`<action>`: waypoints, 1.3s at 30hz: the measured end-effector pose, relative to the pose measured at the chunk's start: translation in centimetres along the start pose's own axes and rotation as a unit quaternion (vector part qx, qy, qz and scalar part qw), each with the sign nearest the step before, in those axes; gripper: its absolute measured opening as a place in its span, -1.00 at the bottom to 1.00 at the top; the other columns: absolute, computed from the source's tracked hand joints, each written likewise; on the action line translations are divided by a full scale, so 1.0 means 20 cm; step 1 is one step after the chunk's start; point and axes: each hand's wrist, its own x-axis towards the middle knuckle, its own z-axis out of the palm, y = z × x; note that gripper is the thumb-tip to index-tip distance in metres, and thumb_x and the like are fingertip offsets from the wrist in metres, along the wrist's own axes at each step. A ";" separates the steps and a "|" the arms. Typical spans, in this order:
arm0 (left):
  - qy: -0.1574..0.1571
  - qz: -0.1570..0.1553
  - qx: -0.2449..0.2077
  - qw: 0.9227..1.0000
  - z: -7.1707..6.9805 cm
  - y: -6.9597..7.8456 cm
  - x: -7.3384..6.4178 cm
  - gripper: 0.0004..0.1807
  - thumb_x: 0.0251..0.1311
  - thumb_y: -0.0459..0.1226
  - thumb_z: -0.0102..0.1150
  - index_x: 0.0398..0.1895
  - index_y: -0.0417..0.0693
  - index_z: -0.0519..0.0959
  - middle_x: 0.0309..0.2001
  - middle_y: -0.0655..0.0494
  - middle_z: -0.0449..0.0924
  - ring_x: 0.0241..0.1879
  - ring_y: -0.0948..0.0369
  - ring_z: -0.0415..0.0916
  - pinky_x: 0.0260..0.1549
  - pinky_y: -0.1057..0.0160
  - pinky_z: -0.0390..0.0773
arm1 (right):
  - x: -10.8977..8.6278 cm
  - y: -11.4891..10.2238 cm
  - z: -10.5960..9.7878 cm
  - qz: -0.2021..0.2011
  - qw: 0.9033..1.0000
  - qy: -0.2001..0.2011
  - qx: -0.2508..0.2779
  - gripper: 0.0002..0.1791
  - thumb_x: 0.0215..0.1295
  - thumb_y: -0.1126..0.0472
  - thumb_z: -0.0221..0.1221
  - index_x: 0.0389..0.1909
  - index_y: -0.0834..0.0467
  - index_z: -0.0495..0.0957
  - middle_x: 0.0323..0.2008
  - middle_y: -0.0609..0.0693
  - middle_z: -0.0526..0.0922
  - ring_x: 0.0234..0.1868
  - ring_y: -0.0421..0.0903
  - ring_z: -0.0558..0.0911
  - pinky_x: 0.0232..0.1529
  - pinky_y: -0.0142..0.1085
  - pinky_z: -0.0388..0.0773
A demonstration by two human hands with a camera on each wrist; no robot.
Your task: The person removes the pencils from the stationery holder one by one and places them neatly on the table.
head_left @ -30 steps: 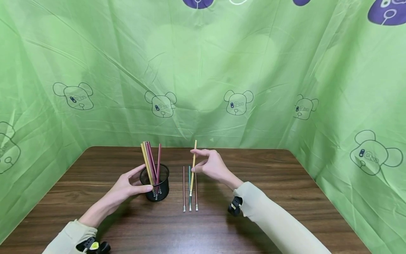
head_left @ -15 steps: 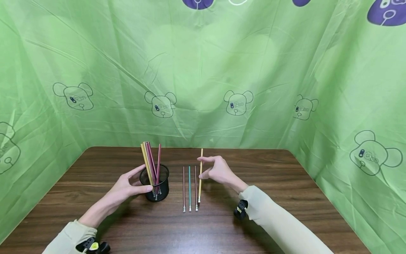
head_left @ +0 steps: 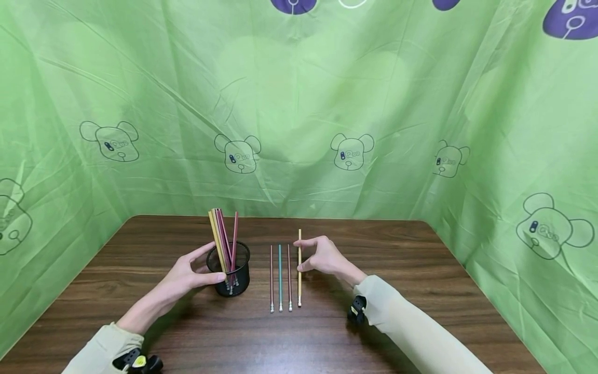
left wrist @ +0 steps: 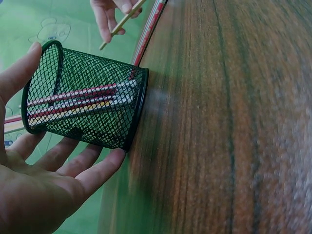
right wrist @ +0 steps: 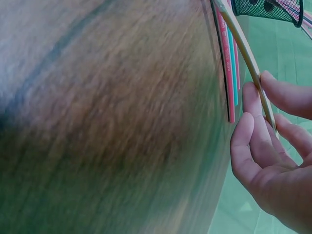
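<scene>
My left hand [head_left: 184, 275] holds a black mesh pencil cup [head_left: 239, 283], thumb near the rim and fingers behind and beneath its side in the left wrist view. Several pencils, yellow and dark red [head_left: 226, 239], lean in the cup with their eraser ends down. My right hand [head_left: 325, 255] pinches a yellow pencil [head_left: 300, 288] between thumb and fingers, its eraser end toward me. That pencil lies to the right of a row on the table: a dark red pencil [head_left: 272, 278], a teal pencil [head_left: 280, 275] and another dark red pencil [head_left: 289, 278].
The brown wooden table [head_left: 210, 337] reaches back to a green cloth [head_left: 299, 104] hung behind it and at both sides. Each wrist carries a black strap with a camera, the right wrist strap [head_left: 358, 306] just above the tabletop.
My right hand has moved the yellow pencil from above the row to its right side, lowering it toward the table and straightening it. The left hand and the cup stay in place.
</scene>
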 end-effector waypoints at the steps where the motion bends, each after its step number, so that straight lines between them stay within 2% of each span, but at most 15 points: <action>1: 0.000 0.000 0.000 1.000 0.00 0.00 0.00 0.07 0.24 -0.23 0.51 0.70 -0.10 0.07 0.54 -0.33 0.22 0.37 -0.23 0.41 0.08 0.28 0.54 | 0.00 0.01 0.00 0.003 1.000 -0.002 0.002 -0.26 -0.12 0.42 0.61 0.23 0.16 0.71 0.20 0.05 0.71 0.43 0.08 0.43 0.43 0.08 0.30; 5: -0.002 0.000 0.000 1.000 0.00 0.00 0.00 0.07 0.24 -0.23 0.51 0.70 -0.10 0.06 0.54 -0.32 0.23 0.37 -0.22 0.42 0.08 0.28 0.54 | 0.01 0.02 0.01 0.006 1.000 -0.004 0.000 -0.28 -0.11 0.42 0.61 0.21 0.20 0.71 0.08 0.08 0.76 0.38 0.10 0.46 0.42 0.10 0.29; 7: -0.002 0.000 0.001 1.000 0.00 0.00 0.00 0.07 0.23 -0.23 0.51 0.71 -0.10 0.06 0.54 -0.32 0.24 0.37 -0.22 0.42 0.08 0.29 0.54 | 0.01 0.03 0.01 0.010 1.000 -0.004 -0.003 -0.28 -0.11 0.41 0.61 0.21 0.18 0.72 0.08 0.08 0.75 0.37 0.09 0.46 0.41 0.09 0.29; 10: -0.001 0.000 0.003 1.000 0.00 0.00 0.00 0.07 0.23 -0.23 0.51 0.71 -0.10 0.06 0.54 -0.32 0.23 0.37 -0.22 0.42 0.08 0.29 0.53 | 0.01 0.03 0.02 0.014 1.000 -0.003 -0.011 -0.29 -0.14 0.41 0.63 0.18 0.16 0.74 0.20 0.08 0.70 0.37 0.07 0.45 0.41 0.07 0.31; 13: -0.001 0.000 0.004 1.000 0.00 0.00 0.00 0.07 0.23 -0.23 0.51 0.71 -0.09 0.07 0.55 -0.32 0.22 0.37 -0.22 0.42 0.08 0.29 0.53 | 0.02 0.04 0.02 0.015 1.000 -0.005 -0.016 -0.28 -0.16 0.41 0.64 0.17 0.16 0.74 0.20 0.10 0.70 0.28 0.02 0.50 0.34 0.00 0.40; 15: 0.000 0.000 0.004 1.000 0.00 0.00 0.00 0.07 0.23 -0.22 0.51 0.70 -0.09 0.07 0.55 -0.32 0.21 0.36 -0.23 0.43 0.08 0.29 0.53 | 0.02 0.04 0.02 0.017 1.000 -0.009 -0.016 -0.28 -0.16 0.42 0.63 0.18 0.18 0.74 0.12 0.10 0.74 0.10 -0.04 0.61 0.22 -0.11 0.49; 17: 0.001 0.000 0.005 1.000 0.00 0.00 0.00 0.07 0.23 -0.22 0.51 0.71 -0.09 0.07 0.56 -0.32 0.20 0.36 -0.22 0.43 0.08 0.29 0.53 | 0.02 0.04 0.02 0.023 1.000 -0.014 -0.006 -0.28 -0.13 0.43 0.62 0.19 0.20 0.72 0.03 0.09 0.76 -0.18 -0.11 0.68 -0.03 -0.23 0.59; 19: 0.001 0.001 0.004 1.000 0.00 0.00 0.00 0.07 0.23 -0.23 0.51 0.71 -0.09 0.07 0.56 -0.31 0.20 0.35 -0.22 0.44 0.08 0.28 0.53 | 0.02 0.04 0.02 0.031 0.999 -0.022 0.010 -0.29 -0.11 0.45 0.60 0.20 0.22 0.71 -0.04 0.08 0.77 -0.44 -0.17 0.66 -0.28 -0.32 0.58; 21: 0.001 0.003 0.003 1.000 0.00 0.00 0.00 0.07 0.23 -0.23 0.51 0.70 -0.09 0.07 0.55 -0.31 0.21 0.35 -0.22 0.45 0.08 0.29 0.53 | 0.01 0.03 0.02 0.036 0.999 -0.027 0.027 -0.29 -0.09 0.47 0.58 0.21 0.26 0.69 -0.06 0.11 0.76 -0.61 -0.18 0.63 -0.45 -0.35 0.57; 23: 0.001 0.004 0.002 1.000 0.00 0.00 0.00 0.07 0.23 -0.23 0.51 0.70 -0.10 0.07 0.55 -0.31 0.22 0.35 -0.22 0.45 0.08 0.29 0.53 | 0.01 0.03 0.02 0.040 0.998 -0.031 0.039 -0.30 -0.08 0.48 0.57 0.22 0.28 0.68 -0.06 0.13 0.76 -0.62 -0.20 0.61 -0.50 -0.34 0.59; 29: 0.001 0.005 0.001 1.000 0.00 0.00 0.00 0.07 0.23 -0.24 0.51 0.70 -0.13 0.06 0.55 -0.32 0.22 0.35 -0.23 0.44 0.08 0.30 0.54 | 0.02 0.04 0.03 0.049 0.997 -0.029 0.044 -0.31 -0.08 0.49 0.57 0.20 0.29 0.69 -0.08 0.13 0.77 -0.60 -0.16 0.63 -0.45 -0.27 0.68; 39: -0.001 0.005 0.001 1.000 0.00 0.01 -0.01 0.07 0.24 -0.24 0.51 0.70 -0.14 0.05 0.54 -0.33 0.22 0.36 -0.24 0.42 0.08 0.30 0.54 | 0.03 0.04 0.05 0.047 0.998 -0.030 0.031 -0.33 -0.07 0.49 0.59 0.18 0.32 0.69 -0.12 0.11 0.75 -0.55 -0.18 0.67 -0.49 -0.26 0.68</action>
